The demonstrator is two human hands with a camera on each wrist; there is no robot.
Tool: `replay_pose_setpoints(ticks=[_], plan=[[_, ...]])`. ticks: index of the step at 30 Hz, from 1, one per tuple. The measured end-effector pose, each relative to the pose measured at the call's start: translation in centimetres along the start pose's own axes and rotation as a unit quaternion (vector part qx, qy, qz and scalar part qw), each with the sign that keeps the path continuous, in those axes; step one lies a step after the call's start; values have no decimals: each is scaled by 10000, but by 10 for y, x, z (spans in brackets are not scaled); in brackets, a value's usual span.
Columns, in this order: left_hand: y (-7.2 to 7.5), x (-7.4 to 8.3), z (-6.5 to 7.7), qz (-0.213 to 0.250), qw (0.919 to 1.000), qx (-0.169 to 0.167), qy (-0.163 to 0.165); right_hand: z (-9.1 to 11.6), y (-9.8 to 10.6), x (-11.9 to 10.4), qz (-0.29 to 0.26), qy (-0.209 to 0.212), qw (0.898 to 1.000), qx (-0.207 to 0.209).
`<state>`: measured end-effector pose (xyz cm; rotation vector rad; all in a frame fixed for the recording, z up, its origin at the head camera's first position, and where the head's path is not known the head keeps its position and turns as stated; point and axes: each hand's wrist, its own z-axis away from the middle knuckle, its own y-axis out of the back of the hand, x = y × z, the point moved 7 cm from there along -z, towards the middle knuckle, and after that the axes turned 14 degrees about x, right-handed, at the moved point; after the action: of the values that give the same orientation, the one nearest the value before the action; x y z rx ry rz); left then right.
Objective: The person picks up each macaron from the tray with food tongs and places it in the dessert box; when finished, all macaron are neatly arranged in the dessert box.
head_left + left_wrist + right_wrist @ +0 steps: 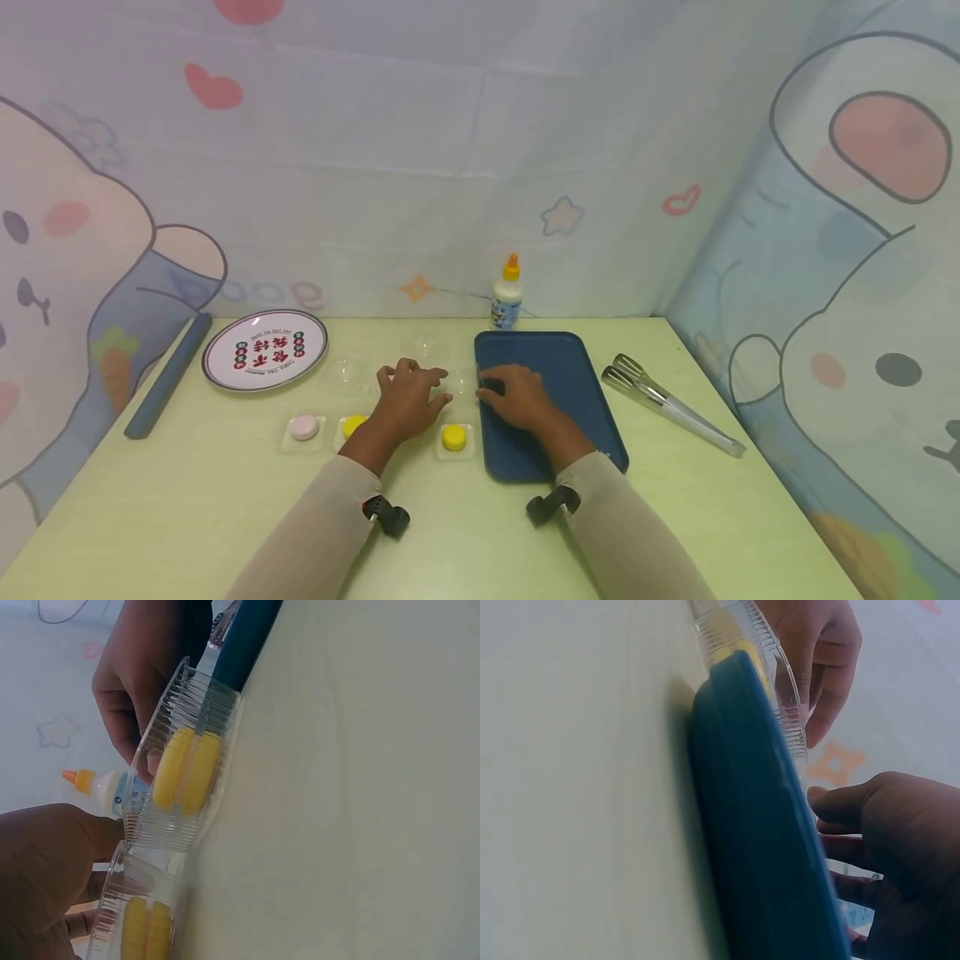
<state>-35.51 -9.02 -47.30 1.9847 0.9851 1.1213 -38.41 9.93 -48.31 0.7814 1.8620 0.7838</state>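
Two yellow macarons, one in a clear plastic box (452, 455) and one partly behind my left wrist, lie near the hands. The near yellow macaron (453, 437) also shows through the clear box wall in the left wrist view. My left hand (408, 402) hovers over the middle boxes, fingers spread and loosely bent, nothing held. An open clear box (460, 382) sits between the two hands, close to both sets of fingertips. My right hand (519, 400) is over the left side of a dark blue tray (558, 354), fingers relaxed, thumb and fingertips right at its left rim.
A pink macaron (304, 427) sits in its box at left. More clear boxes (345, 375) lie behind. Around them are an oval plate (265, 379), a grey-blue rod (168, 375), a glue-type bottle (506, 302) and metal tongs (671, 406). A printed cloth hangs behind.
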Motion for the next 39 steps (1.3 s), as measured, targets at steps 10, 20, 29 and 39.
replay_pose_setpoints(ticks=[10,20,29,39], plan=[[5,1,0,96,9997,228,62,0,3,-4,-357,303,9986,263],[13,1,0,315,9976,603,131,2,7,-13,-1144,450,9903,646],[14,-2,-1,487,9946,899,192,1,13,-17,-1206,506,9860,1035],[26,-4,-5,1026,9904,858,351,1,21,-21,-1752,199,9794,980]])
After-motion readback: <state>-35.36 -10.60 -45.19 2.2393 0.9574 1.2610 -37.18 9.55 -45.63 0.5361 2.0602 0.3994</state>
